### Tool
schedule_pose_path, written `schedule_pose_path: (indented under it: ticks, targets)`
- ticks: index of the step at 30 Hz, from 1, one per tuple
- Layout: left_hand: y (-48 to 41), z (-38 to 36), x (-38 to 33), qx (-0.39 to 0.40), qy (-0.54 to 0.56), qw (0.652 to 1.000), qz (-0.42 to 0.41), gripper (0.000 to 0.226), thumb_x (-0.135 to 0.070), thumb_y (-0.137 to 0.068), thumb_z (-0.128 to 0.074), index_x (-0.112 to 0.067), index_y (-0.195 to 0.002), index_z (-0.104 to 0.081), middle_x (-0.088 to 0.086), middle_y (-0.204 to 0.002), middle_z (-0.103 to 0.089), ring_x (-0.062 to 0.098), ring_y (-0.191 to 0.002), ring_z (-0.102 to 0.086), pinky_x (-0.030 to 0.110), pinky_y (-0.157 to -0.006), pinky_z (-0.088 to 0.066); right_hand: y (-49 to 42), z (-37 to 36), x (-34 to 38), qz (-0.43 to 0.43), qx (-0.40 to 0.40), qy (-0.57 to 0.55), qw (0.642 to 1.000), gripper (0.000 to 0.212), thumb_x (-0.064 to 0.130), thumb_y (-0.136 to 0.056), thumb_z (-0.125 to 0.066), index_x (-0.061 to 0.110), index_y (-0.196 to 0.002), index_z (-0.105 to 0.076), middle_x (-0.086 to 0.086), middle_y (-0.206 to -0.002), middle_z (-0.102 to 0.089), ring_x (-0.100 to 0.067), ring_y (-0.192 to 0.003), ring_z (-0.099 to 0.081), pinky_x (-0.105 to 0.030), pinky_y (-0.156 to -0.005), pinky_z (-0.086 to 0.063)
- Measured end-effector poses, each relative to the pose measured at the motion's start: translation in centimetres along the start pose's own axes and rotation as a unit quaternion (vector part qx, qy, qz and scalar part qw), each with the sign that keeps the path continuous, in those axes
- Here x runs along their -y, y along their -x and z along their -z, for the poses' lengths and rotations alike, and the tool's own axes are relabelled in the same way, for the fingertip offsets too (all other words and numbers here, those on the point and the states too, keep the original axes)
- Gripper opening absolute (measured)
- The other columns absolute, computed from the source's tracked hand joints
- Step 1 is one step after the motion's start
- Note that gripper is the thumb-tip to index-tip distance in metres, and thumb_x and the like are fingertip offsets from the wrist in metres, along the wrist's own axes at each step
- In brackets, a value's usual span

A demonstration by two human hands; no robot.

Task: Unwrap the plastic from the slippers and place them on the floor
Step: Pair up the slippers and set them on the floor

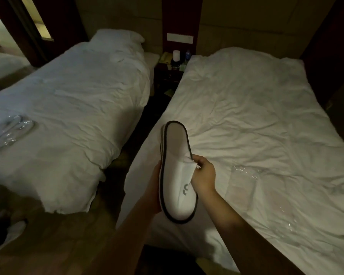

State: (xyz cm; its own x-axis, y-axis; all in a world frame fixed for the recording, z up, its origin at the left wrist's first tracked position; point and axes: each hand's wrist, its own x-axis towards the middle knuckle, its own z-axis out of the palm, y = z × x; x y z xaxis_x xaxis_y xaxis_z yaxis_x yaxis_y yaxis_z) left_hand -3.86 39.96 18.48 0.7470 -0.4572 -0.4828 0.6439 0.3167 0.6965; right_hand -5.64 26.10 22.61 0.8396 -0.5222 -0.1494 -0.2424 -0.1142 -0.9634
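Observation:
A pair of white slippers [177,169] with dark trim, stacked flat together, is held upright over the near corner of the right bed. My left hand [155,187] grips their left edge from behind. My right hand [204,174] pinches the white upper flap at the slippers' right edge. An empty clear plastic wrapper [246,173] lies on the right bed [266,116] just right of my hands. A second pair of slippers in plastic [12,130] lies on the left bed [68,100].
A narrow aisle of wooden floor [64,239] runs between the two beds to a dark nightstand [168,74] holding a bottle and small items. A shoe [6,237] sits on the floor at the lower left. More clear plastic [290,223] lies on the right bed.

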Motion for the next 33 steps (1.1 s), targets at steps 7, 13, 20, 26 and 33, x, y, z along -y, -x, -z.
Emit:
schedule_pose_path:
  ticks: [7,13,20,26,33]
  targets:
    - [-2.6,5.8,-4.8,-0.018,0.033,0.998,-0.051,0.055,-0.065,-0.074,-0.060,-0.029,-0.115,-0.069,0.000,-0.112,-0.073,0.018,-0.105,-0.068,0.038,-0.090,-0.055,-4.6,-6.7,-0.1,-0.021,0.012,0.024,0.999,0.010,0.011,-0.088,-0.058,0.016,-0.095,-0.063,-0.001,-0.094,-0.067,-0.022,-0.093,-0.063,-0.032,-0.084,-0.051]
    - [-5.4,13.4,-11.6,-0.194,-0.061,0.976,-0.079,0.055,-0.052,-0.071,-0.074,-0.014,-0.111,-0.070,0.016,-0.111,-0.073,0.036,-0.104,-0.068,0.051,-0.091,-0.054,-9.7,-14.6,2.2,0.003,0.079,-0.030,0.996,0.020,-0.012,-0.089,-0.045,-0.002,-0.102,-0.056,-0.024,-0.090,-0.058,-0.037,-0.098,-0.063,-0.017,-0.081,-0.053]
    - [-5.1,19.1,-19.9,-0.261,-0.169,0.931,-0.191,0.030,-0.036,-0.080,-0.073,-0.015,-0.102,-0.073,0.016,-0.098,-0.076,0.031,-0.089,-0.073,0.044,-0.078,-0.060,-13.6,-21.2,4.5,0.036,0.096,-0.055,0.993,0.018,-0.016,-0.089,-0.048,-0.002,-0.098,-0.055,-0.001,-0.069,-0.046,-0.003,-0.064,-0.057,-0.026,-0.095,-0.047]
    - [-7.4,23.3,-23.5,-0.282,-0.210,0.918,-0.181,0.011,-0.032,-0.078,-0.074,-0.022,-0.083,-0.073,0.002,-0.080,-0.078,0.014,-0.069,-0.074,0.027,-0.056,-0.058,-15.0,-26.2,3.8,-0.015,0.056,-0.036,0.998,0.008,0.020,-0.088,-0.067,0.018,-0.095,-0.062,0.000,-0.085,-0.065,-0.018,-0.085,-0.062,-0.034,-0.081,-0.049]
    - [-12.7,29.9,-29.3,-0.199,-0.306,0.922,-0.128,0.011,-0.029,-0.084,-0.069,-0.018,-0.083,-0.069,0.002,-0.078,-0.072,0.009,-0.065,-0.069,0.024,-0.058,-0.057,-15.1,-33.3,3.2,-0.086,-0.057,-0.086,0.991,0.014,0.019,-0.090,-0.064,0.017,-0.104,-0.061,-0.002,-0.096,-0.068,-0.020,-0.091,-0.065,-0.039,-0.086,-0.052]
